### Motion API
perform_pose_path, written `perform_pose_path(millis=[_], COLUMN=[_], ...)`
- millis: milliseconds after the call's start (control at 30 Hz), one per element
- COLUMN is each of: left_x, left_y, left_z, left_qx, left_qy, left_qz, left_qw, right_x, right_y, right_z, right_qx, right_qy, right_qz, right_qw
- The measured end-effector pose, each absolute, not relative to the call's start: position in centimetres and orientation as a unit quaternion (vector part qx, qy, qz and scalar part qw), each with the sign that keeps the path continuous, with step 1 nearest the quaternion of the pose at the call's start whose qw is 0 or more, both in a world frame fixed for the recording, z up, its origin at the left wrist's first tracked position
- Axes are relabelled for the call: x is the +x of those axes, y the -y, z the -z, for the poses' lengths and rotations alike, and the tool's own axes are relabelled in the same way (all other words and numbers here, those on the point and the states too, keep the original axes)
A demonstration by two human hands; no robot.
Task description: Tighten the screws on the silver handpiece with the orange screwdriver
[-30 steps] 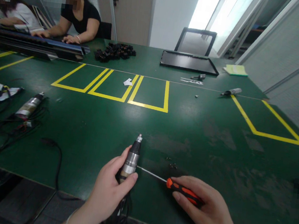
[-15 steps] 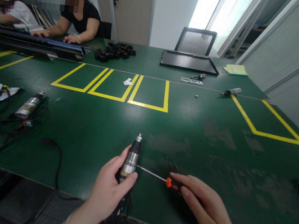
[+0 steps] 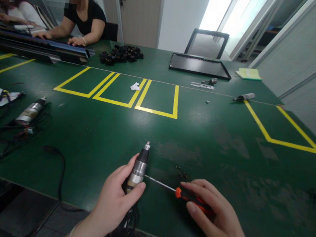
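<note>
My left hand (image 3: pixel 115 196) is wrapped round the silver and black body of a corded electric screwdriver (image 3: pixel 139 168), its metal nose pointing away from me. The cord hangs down below the wrist over the table's near edge. In my right hand (image 3: pixel 217 218) is a hand screwdriver (image 3: pixel 191 197) with a black and orange handle, held between thumb and fingers. Its thin shaft runs left, and the tip touches the right side of the electric screwdriver's body. Several small screws (image 3: pixel 182 174) lie on the green table just beyond the right hand.
Another electric screwdriver (image 3: pixel 30 111) lies among tangled black cables at left. Yellow tape (image 3: pixel 155 113) marks the table. Farther back are a pile of black parts (image 3: pixel 122 54), a black-framed panel (image 3: pixel 200 66) and a silver tool (image 3: pixel 244 97). Two people sit at the far left.
My right fingers have shifted along the hand screwdriver's handle and loosened a little, showing more of it. The left hand and electric screwdriver stay in place.
</note>
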State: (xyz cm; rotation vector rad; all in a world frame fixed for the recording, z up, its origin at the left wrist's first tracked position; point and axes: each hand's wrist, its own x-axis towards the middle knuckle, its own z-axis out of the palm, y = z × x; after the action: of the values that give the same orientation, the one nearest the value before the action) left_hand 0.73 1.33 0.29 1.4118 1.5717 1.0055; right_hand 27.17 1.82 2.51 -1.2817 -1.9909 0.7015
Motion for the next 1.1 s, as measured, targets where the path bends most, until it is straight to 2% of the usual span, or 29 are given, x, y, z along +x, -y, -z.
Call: perform_pose_path(millis=[200, 500, 933, 1100], left_x=[0.68, 0.67, 0.76, 0.73], left_y=[-1.31, -1.26, -1.43, -1.43], left_z=[-0.12, -0.24, -0.25, -0.29], left_qx=[0.56, 0.556, 0.556, 0.562], left_qy=[-0.614, -0.614, -0.62, -0.615], left_qz=[-0.395, -0.391, -0.394, -0.391], left_qw=[0.392, 0.4, 0.39, 0.39], right_x=[27.17, 27.31, 27.15, 27.28], right_y=[-2.08, -2.01, -2.02, -1.78], right_z=[-2.46, -2.39, -1.97, -2.04], right_qx=[-0.476, -0.454, -0.482, -0.492], right_qy=[0.77, 0.774, 0.777, 0.785], right_qz=[-0.287, -0.243, -0.279, -0.253], right_qw=[0.314, 0.369, 0.293, 0.278])
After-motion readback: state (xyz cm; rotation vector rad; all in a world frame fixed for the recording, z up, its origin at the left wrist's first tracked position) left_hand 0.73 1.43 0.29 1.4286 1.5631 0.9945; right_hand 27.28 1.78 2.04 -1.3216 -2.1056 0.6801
